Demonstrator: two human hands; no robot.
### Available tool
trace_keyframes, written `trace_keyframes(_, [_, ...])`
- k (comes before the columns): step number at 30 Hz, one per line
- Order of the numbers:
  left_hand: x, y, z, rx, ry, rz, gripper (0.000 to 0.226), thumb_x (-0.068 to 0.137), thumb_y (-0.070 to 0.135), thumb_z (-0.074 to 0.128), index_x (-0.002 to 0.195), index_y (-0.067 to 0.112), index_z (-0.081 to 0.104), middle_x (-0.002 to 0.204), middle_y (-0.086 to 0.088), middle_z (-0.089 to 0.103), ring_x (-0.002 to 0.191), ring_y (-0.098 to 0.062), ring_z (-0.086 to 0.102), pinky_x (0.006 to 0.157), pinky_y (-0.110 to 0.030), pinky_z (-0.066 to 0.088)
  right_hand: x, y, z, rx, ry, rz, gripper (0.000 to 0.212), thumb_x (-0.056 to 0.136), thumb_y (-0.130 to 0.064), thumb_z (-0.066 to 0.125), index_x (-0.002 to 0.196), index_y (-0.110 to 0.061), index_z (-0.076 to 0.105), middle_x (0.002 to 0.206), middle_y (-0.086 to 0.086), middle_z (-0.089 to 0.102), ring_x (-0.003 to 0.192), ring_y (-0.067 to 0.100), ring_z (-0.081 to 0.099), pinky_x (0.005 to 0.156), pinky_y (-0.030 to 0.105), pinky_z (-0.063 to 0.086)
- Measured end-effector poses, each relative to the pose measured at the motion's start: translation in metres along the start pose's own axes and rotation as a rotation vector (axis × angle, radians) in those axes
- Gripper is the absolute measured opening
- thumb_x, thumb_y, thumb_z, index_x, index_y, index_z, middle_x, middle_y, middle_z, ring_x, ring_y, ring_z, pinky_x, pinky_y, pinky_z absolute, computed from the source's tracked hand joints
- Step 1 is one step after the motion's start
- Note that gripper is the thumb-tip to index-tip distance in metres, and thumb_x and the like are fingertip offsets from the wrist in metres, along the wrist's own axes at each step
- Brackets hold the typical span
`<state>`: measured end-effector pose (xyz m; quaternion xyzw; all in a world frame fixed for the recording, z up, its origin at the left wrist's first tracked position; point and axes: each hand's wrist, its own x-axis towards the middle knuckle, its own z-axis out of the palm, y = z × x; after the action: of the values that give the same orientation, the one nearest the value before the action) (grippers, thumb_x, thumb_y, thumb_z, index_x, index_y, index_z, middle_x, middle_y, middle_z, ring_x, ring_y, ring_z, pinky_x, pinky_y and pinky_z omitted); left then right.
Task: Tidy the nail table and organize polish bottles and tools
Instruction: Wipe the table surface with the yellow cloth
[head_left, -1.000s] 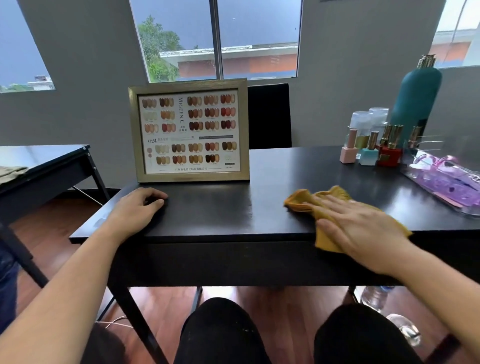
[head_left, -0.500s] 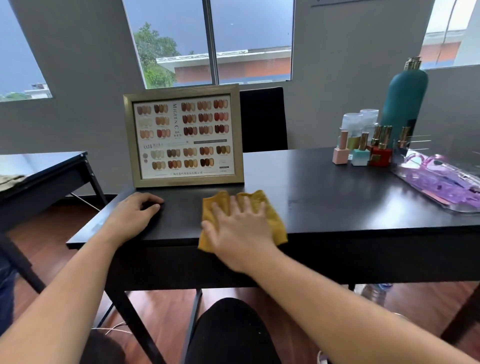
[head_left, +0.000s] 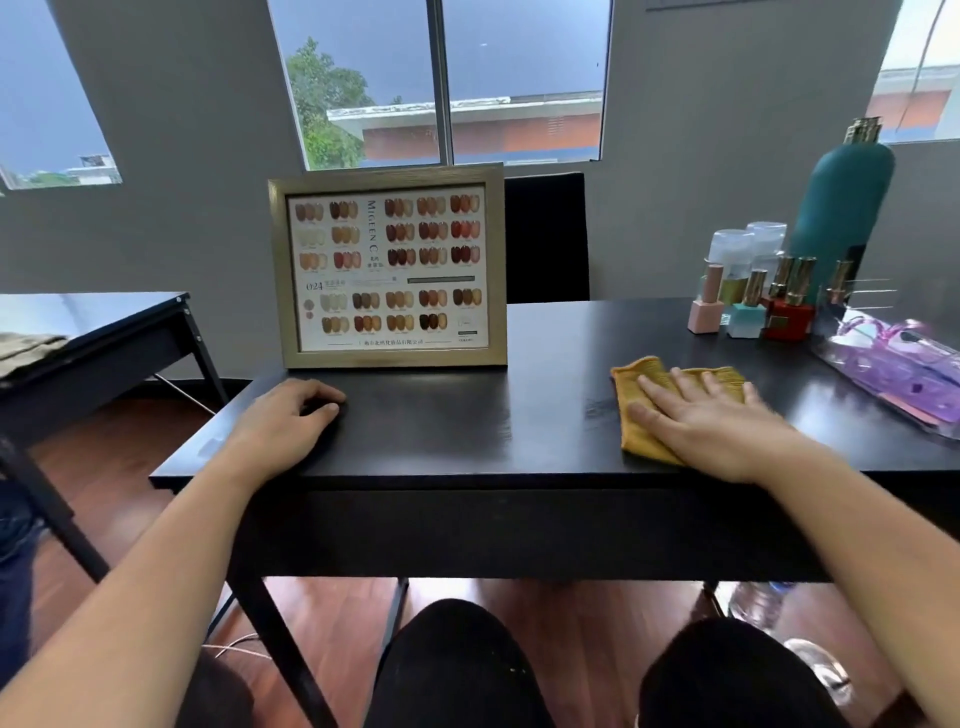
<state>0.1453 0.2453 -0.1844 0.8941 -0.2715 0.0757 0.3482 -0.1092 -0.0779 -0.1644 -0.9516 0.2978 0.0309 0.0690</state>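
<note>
Right hand (head_left: 711, 421) is flat, fingers spread, pressing the yellow cloth (head_left: 636, 410) on the black table (head_left: 467, 431), while left hand (head_left: 283, 421) rests loosely curled, holding nothing.

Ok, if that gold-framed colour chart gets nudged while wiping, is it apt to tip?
Probably yes. The framed colour chart stands nearly upright on its narrow bottom edge on the black table; any prop behind it is hidden. It looks rigid, so it would likely fall as one piece. The yellow cloth under the right hand lies well apart from it.
</note>
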Motion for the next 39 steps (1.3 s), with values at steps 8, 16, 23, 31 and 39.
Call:
trace_keyframes(8, [0.000,0.001,-0.001,0.050,-0.029,-0.012,0.016,0.091,0.025,0.054,0.094,0.039,0.062,0.114,0.008,0.060,0.108,-0.013,0.051,0.096,-0.030,0.039,0.001,-0.142,0.022,-0.015,0.011,-0.340,0.064,0.091,-0.065,0.013,0.149,-0.040,0.000,0.160,0.007,-0.010,0.145,0.035,-0.011,0.113,0.057,-0.009])
trace_keyframes(16, [-0.002,-0.002,-0.003,-0.055,-0.034,-0.027,0.024,0.091,0.023,0.053,0.086,0.044,0.062,0.106,0.012,0.061,0.102,-0.009,0.051,0.091,-0.025,0.037,-0.003,-0.091,0.008,0.090,-0.102,-0.731,0.044,0.099,-0.046,0.024,0.141,-0.054,0.015,0.152,-0.030,0.003,0.144,0.001,-0.004,0.119,0.034,-0.003])
trace_keyframes(23, [0.000,-0.002,-0.001,-0.064,-0.021,0.002,0.020,0.091,0.022,0.052,0.092,0.039,0.063,0.106,0.011,0.061,0.102,-0.010,0.052,0.091,-0.025,0.037,0.007,-0.060,0.013,0.018,0.043,-0.132,0.061,0.092,-0.062,0.016,0.148,-0.042,0.004,0.160,-0.009,-0.005,0.147,0.018,-0.005,0.118,0.048,-0.001])
trace_keyframes(31, [0.001,-0.003,0.000,-0.007,-0.023,0.018,0.020,0.092,0.021,0.050,0.097,0.034,0.064,0.108,0.009,0.060,0.103,-0.011,0.052,0.091,-0.026,0.037,0.003,-0.187,0.029,0.001,0.036,-0.304,0.070,0.088,-0.069,0.013,0.150,-0.037,0.002,0.160,0.005,-0.008,0.145,0.035,-0.008,0.113,0.059,-0.007])
trace_keyframes(39, [-0.016,0.034,-0.008,-0.162,0.174,-0.023,0.018,0.090,0.015,0.052,0.099,0.026,0.064,0.104,0.006,0.062,0.103,-0.014,0.056,0.086,-0.020,0.036,-0.006,-0.121,0.002,0.628,0.157,-0.501,0.047,0.095,-0.052,0.036,0.140,-0.041,0.035,0.145,-0.003,0.044,0.133,0.014,0.038,0.103,0.030,0.030])
